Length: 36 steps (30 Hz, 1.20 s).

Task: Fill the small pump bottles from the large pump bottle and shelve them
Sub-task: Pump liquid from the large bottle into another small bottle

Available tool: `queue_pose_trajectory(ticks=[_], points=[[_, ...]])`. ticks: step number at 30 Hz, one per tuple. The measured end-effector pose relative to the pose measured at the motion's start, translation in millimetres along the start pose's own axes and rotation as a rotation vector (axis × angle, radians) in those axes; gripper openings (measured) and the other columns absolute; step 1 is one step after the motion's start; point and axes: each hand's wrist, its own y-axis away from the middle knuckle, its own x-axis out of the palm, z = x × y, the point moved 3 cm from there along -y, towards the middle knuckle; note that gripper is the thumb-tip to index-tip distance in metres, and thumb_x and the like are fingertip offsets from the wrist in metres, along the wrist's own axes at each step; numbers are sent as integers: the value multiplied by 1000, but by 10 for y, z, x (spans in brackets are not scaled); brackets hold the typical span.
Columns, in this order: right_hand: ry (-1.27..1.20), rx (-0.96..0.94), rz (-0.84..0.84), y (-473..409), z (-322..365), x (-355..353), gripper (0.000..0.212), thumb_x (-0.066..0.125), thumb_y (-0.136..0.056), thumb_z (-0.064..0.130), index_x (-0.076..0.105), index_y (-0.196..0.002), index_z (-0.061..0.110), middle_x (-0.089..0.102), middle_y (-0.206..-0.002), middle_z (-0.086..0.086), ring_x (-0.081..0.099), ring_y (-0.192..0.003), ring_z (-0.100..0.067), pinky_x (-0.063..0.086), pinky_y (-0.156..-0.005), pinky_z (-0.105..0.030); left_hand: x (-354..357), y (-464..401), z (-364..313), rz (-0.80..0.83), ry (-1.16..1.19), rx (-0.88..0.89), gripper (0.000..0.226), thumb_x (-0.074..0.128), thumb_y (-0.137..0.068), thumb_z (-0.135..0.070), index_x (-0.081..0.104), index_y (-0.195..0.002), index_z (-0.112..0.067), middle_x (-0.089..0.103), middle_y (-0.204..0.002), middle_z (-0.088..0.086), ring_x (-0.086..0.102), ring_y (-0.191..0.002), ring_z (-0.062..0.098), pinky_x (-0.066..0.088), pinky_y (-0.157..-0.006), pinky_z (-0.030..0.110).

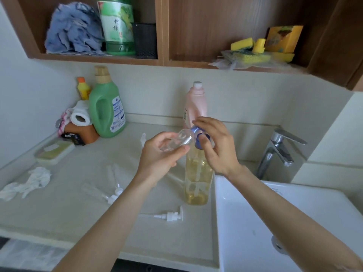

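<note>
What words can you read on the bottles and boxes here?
"柠檬" on the green bottle on the shelf.
Green jug's label: too blurred to read.
Pink bottle's round logo: too small to read.
Yellow box on the shelf: print blurred, unreadable.

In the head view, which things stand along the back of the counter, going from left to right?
Small yellow bottle → green detergent jug → pink bottle → chrome faucet.
</note>
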Motion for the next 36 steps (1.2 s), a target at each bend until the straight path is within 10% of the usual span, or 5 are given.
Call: queue_pose_trajectory(ticks=[9, 24, 36], points=[[20, -89, -134, 144, -5, 163, 41, 45, -89, 20, 62, -111, -9, 62, -116, -18, 54, -114, -34, 40, -103, -38, -32, 12, -3, -24, -131, 77, 28, 82, -68, -26, 68, -92, -29, 71, -86, -15, 65, -77, 8, 55, -73, 37], [42, -39, -6, 36, 3, 9, 36, 44, -85, 20, 70, -103, 3, 68, -109, -6, 58, -101, -22, 36, -94, -16, 23, 26, 36, -65, -142, 73, 27, 81, -62, -34, 66, -84, -32, 69, -77, -13, 59, -62, 8, 51, -62, 34], [-91, -48, -97, 171, -136, 53, 48, 40, -97, 36, 65, -111, -3, 59, -118, 0, 56, -114, -20, 44, -99, -33, 47, 48, 31, -73, -159, 46, 27, 85, -64, -27, 68, -84, -31, 70, -74, -17, 60, -63, 4, 55, -69, 39]])
